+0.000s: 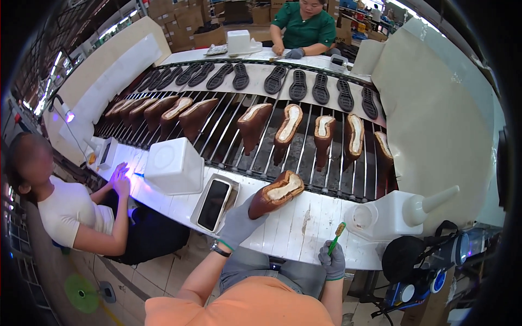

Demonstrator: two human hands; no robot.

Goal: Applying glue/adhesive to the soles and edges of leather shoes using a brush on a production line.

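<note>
My gloved left hand (243,224) grips a brown shoe upper (267,202) by one end, its pale underside with a tan rim turned up. It is held above the white bench edge, close to the conveyor. In my gloved right hand (333,261) is a small green toothbrush (337,237), bristles upward, over the front edge of the bench. The bristles look brownish. Between the toothbrush and the conveyor stands a white plastic bottle (389,214) with a long spout and a round cup-like opening at its side.
A roller conveyor (217,144) carries several brown uppers, such as one upper (288,127); black soles (297,85) line a shelf behind. A white tray (234,190) with a dark pad and a white container (173,163) stand left. One person sits left, another works across the conveyor.
</note>
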